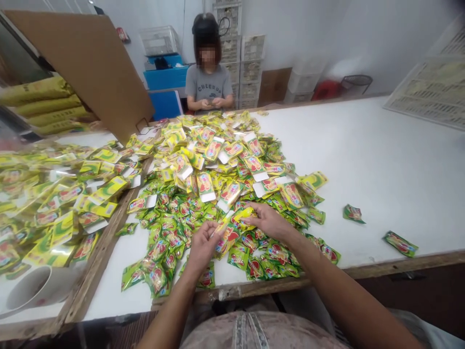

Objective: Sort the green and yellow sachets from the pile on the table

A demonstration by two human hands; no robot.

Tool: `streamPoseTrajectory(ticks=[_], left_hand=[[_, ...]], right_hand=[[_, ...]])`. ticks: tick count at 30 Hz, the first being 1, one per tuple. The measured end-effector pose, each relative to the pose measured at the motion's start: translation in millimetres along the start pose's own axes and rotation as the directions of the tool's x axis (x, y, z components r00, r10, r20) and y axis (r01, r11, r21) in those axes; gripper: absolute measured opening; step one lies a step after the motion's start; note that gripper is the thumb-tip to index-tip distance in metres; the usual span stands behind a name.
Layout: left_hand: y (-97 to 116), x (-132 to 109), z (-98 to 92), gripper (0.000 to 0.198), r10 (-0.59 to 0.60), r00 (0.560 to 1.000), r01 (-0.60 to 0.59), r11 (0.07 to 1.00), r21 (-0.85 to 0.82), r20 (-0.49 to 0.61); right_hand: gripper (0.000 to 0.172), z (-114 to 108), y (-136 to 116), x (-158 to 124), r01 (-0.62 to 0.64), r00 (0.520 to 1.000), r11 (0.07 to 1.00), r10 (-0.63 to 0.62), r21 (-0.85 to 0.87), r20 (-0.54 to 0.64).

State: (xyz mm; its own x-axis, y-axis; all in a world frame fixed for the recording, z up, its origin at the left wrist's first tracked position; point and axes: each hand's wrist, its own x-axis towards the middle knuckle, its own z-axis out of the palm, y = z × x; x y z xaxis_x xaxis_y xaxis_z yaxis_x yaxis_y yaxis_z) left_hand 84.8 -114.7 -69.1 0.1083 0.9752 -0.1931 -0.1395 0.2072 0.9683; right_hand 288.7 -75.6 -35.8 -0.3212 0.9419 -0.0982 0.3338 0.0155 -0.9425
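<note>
My left hand [204, 243] is closed on a small yellow-and-green printed box [227, 238], held tilted above the near part of the pile. My right hand [271, 221] pinches a bright yellow piece [245, 214] at the box's upper end; whether it is a packet or part of the box I cannot tell. Beneath both hands lie many small shiny green sachets [178, 232] with red print. Farther back, flat yellow-green boxes [206, 186], several with white flaps standing out, are heaped on top of the sachets.
Left of a wooden ledge [105, 247] lies another heap of yellow boxes [65, 228], with a white tub [39, 291] on its side. Two loose sachets [400, 243] lie on the white table [363, 165] at right. Across it sits a person [209, 87]; a cardboard sheet [83, 63] leans at left.
</note>
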Motion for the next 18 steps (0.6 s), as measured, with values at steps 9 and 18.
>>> streamPoseTrajectory(ticks=[9,18], left_hand=[[-1,-4,-2.3,0.027,0.030,1.000,-0.030,1.000,0.001,0.005],[-6,-6,-4.0,0.025,0.097,0.995,-0.100,0.986,0.135,0.029]], right_hand=[[0.025,2,-5,4,0.103,0.989,0.910,-0.137,-0.401,-0.055],[0.015,-2,-28,-7,0.236,0.967,0.792,-0.249,-0.563,0.054]])
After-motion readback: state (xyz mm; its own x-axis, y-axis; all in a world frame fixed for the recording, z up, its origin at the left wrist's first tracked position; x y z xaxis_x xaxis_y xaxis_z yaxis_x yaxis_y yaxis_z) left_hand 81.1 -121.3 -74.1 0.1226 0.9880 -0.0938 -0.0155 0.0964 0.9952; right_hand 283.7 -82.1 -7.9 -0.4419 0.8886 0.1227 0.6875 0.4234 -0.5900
